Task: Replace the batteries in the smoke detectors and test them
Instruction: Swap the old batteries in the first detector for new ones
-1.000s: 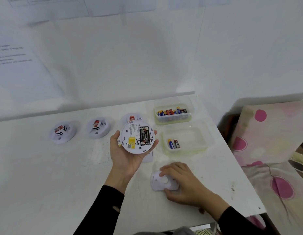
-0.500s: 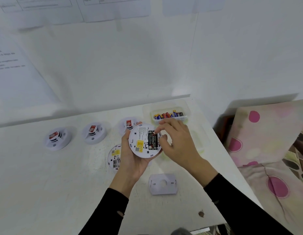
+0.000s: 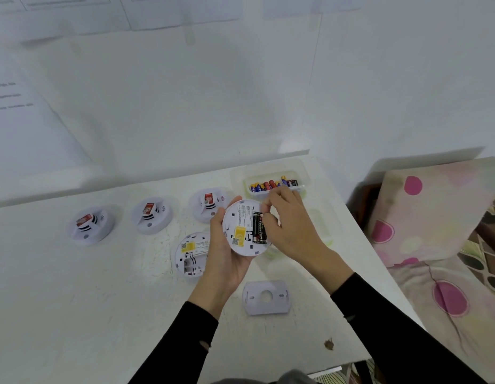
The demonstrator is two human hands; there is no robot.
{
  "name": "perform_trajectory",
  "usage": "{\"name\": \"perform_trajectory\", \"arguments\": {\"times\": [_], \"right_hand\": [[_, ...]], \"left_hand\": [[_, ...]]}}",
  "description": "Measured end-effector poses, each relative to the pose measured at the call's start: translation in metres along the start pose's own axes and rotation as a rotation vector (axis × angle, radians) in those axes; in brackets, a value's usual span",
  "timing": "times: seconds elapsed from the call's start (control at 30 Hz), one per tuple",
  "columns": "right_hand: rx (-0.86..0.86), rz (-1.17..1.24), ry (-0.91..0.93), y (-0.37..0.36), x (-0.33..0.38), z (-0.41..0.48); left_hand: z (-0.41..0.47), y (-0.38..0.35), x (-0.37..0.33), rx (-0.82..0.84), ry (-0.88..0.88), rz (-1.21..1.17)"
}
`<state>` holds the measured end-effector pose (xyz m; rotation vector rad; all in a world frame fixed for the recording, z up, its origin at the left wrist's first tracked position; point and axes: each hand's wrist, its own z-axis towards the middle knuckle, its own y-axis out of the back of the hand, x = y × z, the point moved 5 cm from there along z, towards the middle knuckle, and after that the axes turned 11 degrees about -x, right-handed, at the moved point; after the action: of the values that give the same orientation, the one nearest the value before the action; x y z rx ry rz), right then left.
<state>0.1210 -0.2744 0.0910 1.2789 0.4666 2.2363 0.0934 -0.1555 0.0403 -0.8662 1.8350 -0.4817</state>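
Observation:
My left hand [image 3: 224, 261] holds a round white smoke detector [image 3: 238, 225] back side up above the table. Black batteries [image 3: 258, 228] sit in its open compartment beside a yellow sticker. My right hand [image 3: 293, 228] reaches over its right edge, thumb and forefinger pinching the top end of a battery. Another detector [image 3: 189, 253] lies back up on the table, partly behind my left hand, its compartment empty. A white backplate [image 3: 265, 297] lies near the front.
Three detectors [image 3: 88, 225] [image 3: 152, 214] [image 3: 204, 206] stand in a row at the back. A clear tub of batteries [image 3: 277, 185] is at the back right; a second tub [image 3: 321, 223] is mostly hidden by my right hand. Spotted bedding [image 3: 434, 217] lies beyond the table's right edge.
My right hand left the backplate on the table and came up to the battery compartment of the held detector. My left hand turned the detector slightly.

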Motion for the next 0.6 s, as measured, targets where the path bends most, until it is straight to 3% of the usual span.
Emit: {"name": "perform_trajectory", "arguments": {"times": [0.23,0.33,0.4,0.43,0.5,0.6], "right_hand": [[0.142,0.193,-0.076,0.011,0.004,-0.002],[-0.013,0.374,-0.329,0.025,-0.018,0.011],[-0.113,0.288,-0.465,0.034,-0.044,0.02],[-0.084,0.174,-0.488,0.035,-0.057,0.021],[0.088,-0.027,-0.51,0.029,-0.078,0.018],[0.286,-0.128,-0.527,0.013,-0.091,0.006]], "left_hand": [[0.008,0.005,0.003,-0.021,0.025,-0.006],[0.01,0.008,0.003,-0.032,0.027,-0.021],[0.009,0.011,0.002,-0.037,0.04,-0.05],[0.009,0.013,0.002,-0.033,0.044,-0.061],[0.01,0.017,0.001,-0.029,0.052,-0.08],[0.01,0.016,0.0,-0.033,0.06,-0.1]]}}
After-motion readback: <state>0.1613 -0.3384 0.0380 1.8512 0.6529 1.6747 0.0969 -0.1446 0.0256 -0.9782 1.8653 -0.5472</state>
